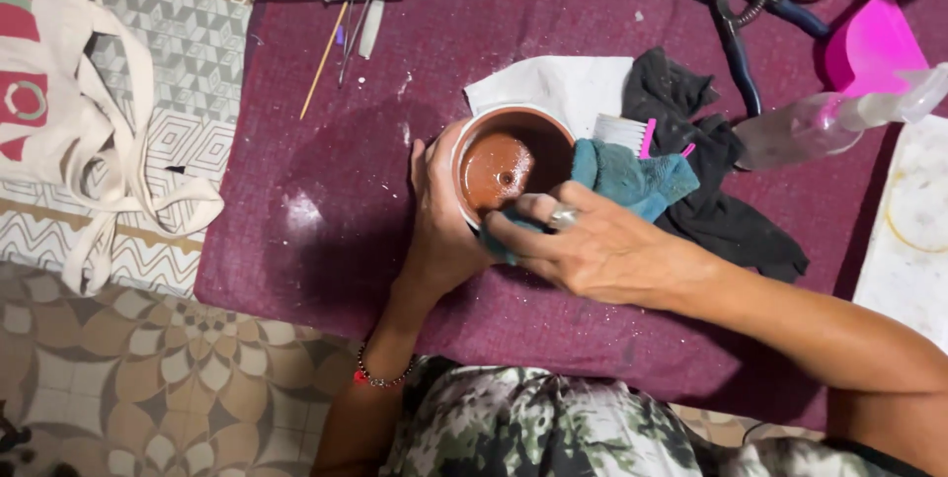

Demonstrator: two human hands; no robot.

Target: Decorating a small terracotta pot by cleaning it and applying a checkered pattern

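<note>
Rim of the terracotta pot (513, 156), cupped in my left hand (439, 225), sits just up-left of my right hand (592, 245), which pinches the teal cloth (632, 179) against it.

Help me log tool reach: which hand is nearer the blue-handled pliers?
Right. The right hand lies below-left of the blue-handled pliers, holding a teal cloth; the left hand, gripping the clay pot, sits farther left.

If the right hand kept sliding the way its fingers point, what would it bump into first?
The right hand points left, holding a teal cloth against the clay pot. Going on, its fingers would probably meet the left hand gripping the pot; depth is unclear.
</note>
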